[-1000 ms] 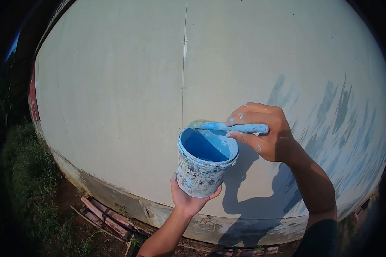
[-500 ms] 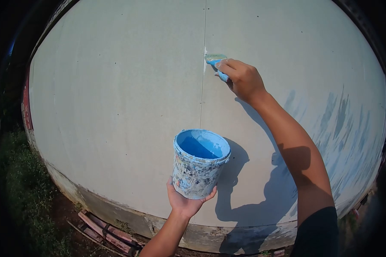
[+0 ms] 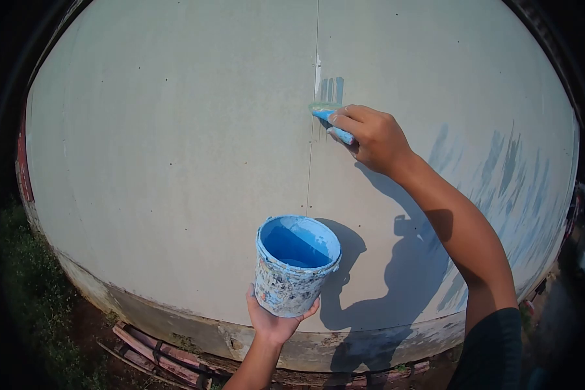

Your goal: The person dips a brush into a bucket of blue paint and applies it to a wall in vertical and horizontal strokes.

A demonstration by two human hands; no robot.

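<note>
Right hand (image 3: pixel 370 138) above centre of the frame, closed around a blue-smeared paintbrush (image 3: pixel 331 117), bristles pressed to the wall (image 3: pixel 162 130) just right of a vertical seam (image 3: pixel 314 130), short blue strokes (image 3: pixel 330 90) directly above the bristles. Left hand (image 3: pixel 273 318) low at centre, cupped under a paint-crusted bucket (image 3: pixel 294 266), fingers curled up its side, bucket held nearly upright with blue paint showing inside. Arm shadow and bucket shadow thrown on the wall to the lower right. Wider blue streaks (image 3: pixel 507 169) at the right edge of the frame, well apart from the fresh marks. Stacked timber (image 3: pixel 156 354) and grass (image 3: pixel 39 305) along the wall's foot, lower left. For a clean pass, probably best: steady pressure, bristles flat to the surface, strokes running parallel to the seam and overlapping the wet marks, bucket kept level and close beneath for reloading, no dripping down the bare wall
</note>
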